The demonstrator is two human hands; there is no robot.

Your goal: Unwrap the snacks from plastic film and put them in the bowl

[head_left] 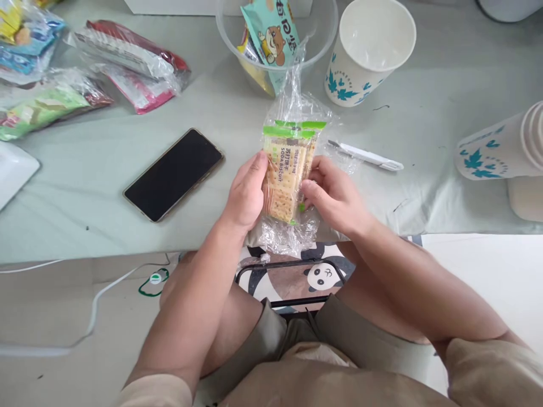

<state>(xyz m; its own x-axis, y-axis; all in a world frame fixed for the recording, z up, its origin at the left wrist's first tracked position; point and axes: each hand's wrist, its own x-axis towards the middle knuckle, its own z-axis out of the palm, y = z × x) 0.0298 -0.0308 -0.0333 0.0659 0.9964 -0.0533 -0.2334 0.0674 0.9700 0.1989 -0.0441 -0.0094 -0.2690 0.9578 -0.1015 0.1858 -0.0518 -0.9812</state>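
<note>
A clear plastic bag holding green-topped soda biscuit packets (pixel 287 169) is held upright over the near table edge. My left hand (pixel 246 194) grips its left side, fingers curled round it. On its right side, my right hand (pixel 331 193) pinches the bag and the packets inside. The bag's twisted top points toward a clear plastic bowl (pixel 326 29) with a teal snack packet (pixel 271 28) in it.
A black phone (pixel 173 173) lies left of my hands. Several snack bags (pixel 127 53) sit at the far left. A paper cup (pixel 370 51) stands at the back right, stacked cups (pixel 504 148) lie at the right edge, a white utensil (pixel 368 156) between them.
</note>
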